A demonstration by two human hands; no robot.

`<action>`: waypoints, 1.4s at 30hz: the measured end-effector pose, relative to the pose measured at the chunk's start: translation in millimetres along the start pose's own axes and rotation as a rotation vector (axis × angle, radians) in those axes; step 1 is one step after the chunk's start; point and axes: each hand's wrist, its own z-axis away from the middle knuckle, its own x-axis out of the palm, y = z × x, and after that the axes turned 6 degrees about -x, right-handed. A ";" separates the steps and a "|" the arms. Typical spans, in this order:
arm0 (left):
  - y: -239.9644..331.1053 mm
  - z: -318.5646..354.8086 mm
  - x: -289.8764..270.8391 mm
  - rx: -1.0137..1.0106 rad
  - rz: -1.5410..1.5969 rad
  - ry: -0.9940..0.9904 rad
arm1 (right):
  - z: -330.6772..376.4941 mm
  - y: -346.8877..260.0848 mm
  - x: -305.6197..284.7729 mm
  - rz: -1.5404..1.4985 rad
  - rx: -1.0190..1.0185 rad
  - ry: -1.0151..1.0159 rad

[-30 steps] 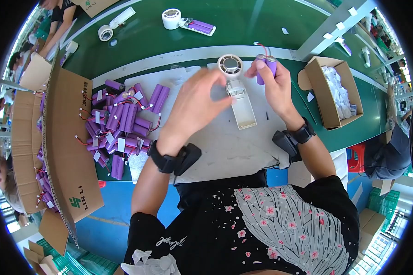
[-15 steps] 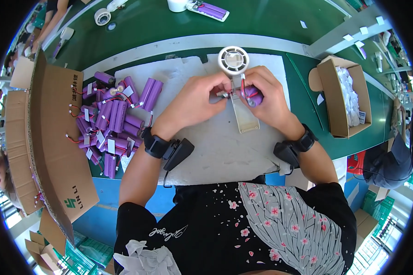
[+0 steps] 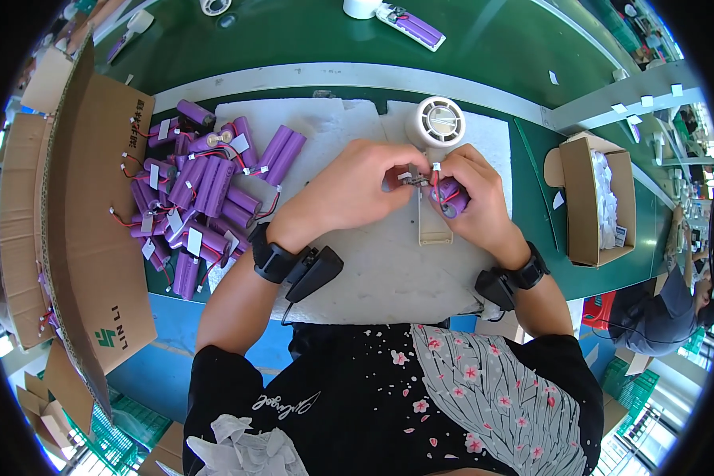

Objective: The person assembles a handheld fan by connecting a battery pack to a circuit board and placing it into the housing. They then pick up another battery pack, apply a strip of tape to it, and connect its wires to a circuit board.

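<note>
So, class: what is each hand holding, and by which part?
The right hand grips a purple battery pack around its body. The left hand pinches the small connector on the pack's wires by the fingertips.

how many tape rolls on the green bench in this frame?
2. One white tape roll sits at the top edge beside a purple battery pack; another roll lies top left, cut off by the frame. More may be hidden outside the view.
</note>
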 end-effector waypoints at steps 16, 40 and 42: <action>0.8 4.8 -2.2 -0.239 0.257 -0.093 | 6.6 -7.3 -2.8 -0.181 0.068 0.015; -4.3 2.2 -2.3 -0.304 0.514 -0.079 | 4.1 -16.1 -13.0 0.253 0.018 -0.071; -6.0 -0.3 -1.9 -0.272 0.469 -0.086 | 5.1 -14.9 -9.0 0.195 0.126 -0.061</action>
